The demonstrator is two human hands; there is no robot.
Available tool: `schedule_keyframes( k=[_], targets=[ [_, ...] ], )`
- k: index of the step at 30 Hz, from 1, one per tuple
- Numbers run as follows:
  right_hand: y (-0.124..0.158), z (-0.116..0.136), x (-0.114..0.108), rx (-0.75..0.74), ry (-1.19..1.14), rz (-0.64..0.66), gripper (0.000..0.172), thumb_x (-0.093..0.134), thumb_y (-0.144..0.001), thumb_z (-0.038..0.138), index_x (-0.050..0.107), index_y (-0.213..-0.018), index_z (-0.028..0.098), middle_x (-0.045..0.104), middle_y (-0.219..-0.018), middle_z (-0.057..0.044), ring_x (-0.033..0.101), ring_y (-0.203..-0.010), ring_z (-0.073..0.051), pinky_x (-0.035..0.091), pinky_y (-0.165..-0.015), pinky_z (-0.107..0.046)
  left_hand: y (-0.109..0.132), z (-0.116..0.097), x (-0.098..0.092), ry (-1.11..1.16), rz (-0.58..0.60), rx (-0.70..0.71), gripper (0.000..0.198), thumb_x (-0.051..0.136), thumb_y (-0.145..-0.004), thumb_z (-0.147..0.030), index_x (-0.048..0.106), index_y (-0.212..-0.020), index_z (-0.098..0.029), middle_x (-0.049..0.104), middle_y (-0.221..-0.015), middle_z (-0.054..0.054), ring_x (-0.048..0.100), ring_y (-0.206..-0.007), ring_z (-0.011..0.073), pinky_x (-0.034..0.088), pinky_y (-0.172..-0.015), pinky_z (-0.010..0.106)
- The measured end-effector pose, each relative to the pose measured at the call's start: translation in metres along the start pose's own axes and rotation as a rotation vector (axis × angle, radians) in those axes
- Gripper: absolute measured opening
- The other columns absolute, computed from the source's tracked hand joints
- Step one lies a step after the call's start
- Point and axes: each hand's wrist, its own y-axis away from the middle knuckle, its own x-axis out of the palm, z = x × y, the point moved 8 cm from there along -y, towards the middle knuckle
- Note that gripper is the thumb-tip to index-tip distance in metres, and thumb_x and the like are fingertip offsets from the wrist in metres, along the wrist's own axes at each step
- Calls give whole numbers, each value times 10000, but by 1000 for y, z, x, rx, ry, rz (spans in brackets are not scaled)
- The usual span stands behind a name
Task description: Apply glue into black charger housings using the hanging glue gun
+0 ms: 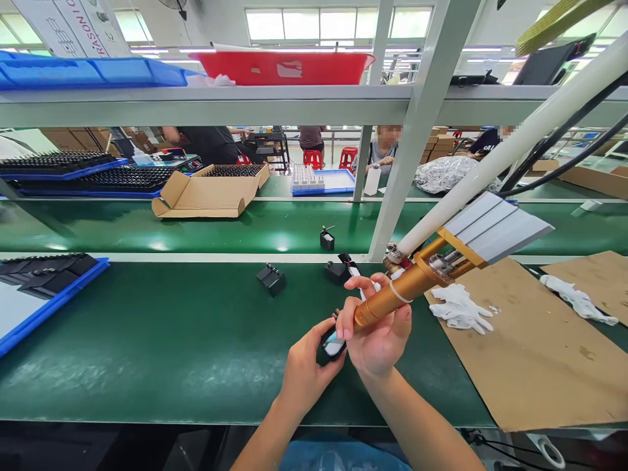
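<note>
My right hand is wrapped round the gold barrel of a hanging power tool, whose white hose and black cables run up to the right. The tool's tip points down at a small black part with a pale face. My left hand pinches that part from below and the left, just above the green belt. Three more small black parts lie on the belt beyond my hands.
Brown cardboard with white gloves lies at the right. A blue tray of black parts sits at the left. An open carton and a metal frame post stand beyond. People sit at the far side.
</note>
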Motion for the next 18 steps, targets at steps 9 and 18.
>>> schedule_keyframes(
  k=[9, 18],
  targets=[
    [-7, 4, -12, -26, -6, -32, 460, 361, -842, 648, 509, -1107, 302, 599, -964, -18, 481, -380, -70, 403, -336, -242, 10, 50, -3, -14, 188, -177, 296, 609, -795, -228, 586, -1090, -230, 646, -1013, 48, 627, -926, 211, 506, -824, 347],
    [-24, 9, -41, -19, 95, -32, 422, 398, -838, 618, 487, -1109, 308, 604, -951, -10, 480, -387, -77, 425, -356, -261, -3, 62, 0, 235, 429, -328, 507, 650, -799, -403, 541, -1273, -260, 598, -1298, 83, 561, -1190, 255, 427, -1028, 423]
  ],
)
